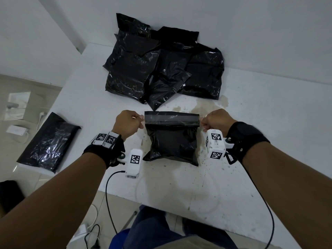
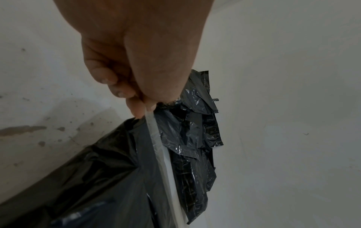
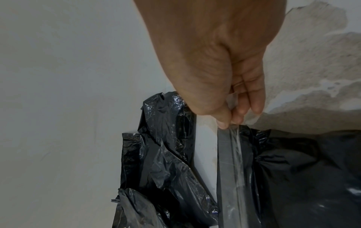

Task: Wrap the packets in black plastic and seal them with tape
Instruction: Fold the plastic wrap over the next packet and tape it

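Note:
A black plastic-wrapped packet lies on the white table between my hands. Its top flap is folded over, with a strip of clear tape across it. My left hand pinches the flap's left end together with the tape. My right hand pinches the right end, thumb and fingers on the tape. In the left wrist view my fingers curl round the tape's end above the packet. The packet fills the lower right of the right wrist view.
A pile of several black wrapped packets lies at the table's far side against the wall, also seen as the pile and the pile. Another black packet lies at the left edge. Cables hang below the table's front edge.

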The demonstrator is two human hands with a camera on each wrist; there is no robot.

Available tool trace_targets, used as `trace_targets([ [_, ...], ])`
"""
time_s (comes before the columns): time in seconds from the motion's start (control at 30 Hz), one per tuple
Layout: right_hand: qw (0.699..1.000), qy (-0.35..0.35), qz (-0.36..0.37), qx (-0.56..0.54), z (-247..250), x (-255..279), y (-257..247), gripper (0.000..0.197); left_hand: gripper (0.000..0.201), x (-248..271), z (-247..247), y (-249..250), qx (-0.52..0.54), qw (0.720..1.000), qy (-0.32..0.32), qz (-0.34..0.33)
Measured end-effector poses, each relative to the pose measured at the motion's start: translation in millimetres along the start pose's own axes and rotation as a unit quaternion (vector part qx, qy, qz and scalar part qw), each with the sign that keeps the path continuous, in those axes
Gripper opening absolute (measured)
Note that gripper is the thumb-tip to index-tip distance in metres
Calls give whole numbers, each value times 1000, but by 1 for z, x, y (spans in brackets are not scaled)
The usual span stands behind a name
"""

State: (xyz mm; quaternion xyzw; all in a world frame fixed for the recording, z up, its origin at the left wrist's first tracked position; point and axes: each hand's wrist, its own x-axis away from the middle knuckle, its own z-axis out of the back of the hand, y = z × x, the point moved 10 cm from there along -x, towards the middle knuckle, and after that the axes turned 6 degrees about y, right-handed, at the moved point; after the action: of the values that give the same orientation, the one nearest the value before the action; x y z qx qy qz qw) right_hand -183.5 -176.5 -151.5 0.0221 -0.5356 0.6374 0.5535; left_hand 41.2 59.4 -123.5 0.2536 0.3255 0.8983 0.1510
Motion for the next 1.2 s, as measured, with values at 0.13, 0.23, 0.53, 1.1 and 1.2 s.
trace_targets([
  [0.13,1000,-4,-10,-16,-2,-2,5,34,24,0,-2,-2,-5,1000,2,-7],
  [0.23,1000,-8,-14,-16,-4,-3,8,35,25,0,-3,-3,-10,1000,1,-9],
  [0.53,1000,-9,-17,1,-8,-4,14,34,27,-2,-7,-6,-30,999,-5,-11],
  [1.1,998,-23,-9,60,-17,-11,26,30,27,-1,-23,-19,-104,994,-13,-34],
  [1.2,998,-23,-11,51,-17,-13,27,30,26,-1,-27,-22,-100,994,-23,-29],
])
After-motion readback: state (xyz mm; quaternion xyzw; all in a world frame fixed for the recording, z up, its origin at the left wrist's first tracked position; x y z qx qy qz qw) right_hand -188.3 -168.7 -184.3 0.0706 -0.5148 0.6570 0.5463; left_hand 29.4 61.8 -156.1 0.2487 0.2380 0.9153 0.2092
